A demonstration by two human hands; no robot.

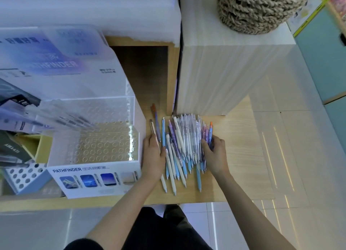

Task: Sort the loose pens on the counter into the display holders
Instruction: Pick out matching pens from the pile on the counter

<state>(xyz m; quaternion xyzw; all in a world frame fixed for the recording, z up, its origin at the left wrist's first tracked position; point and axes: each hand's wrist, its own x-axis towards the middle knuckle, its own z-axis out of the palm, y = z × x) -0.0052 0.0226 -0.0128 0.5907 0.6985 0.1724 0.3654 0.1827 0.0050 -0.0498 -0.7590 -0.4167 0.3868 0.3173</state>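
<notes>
Roughly centred on pale wooden counter point(234, 156): clear acrylic display holder with round holes point(97, 148) at left, loose pastel plastic pens point(184, 137) heaped just right of it, long axes pointing away from the person. Left hand point(153, 156) rests on the heap's holder-side edge, nearer the holder, grip unclear. Right hand point(215, 154) curls round pens at the opposite edge.

1. Bright, soft light is filling the room.
2. Thin lines of light are shining on the glossy floor point(277, 156).
3. The boxes point(56, 62) at the left are looking blurry and bluish.
4. The edges are bending outward.
</notes>
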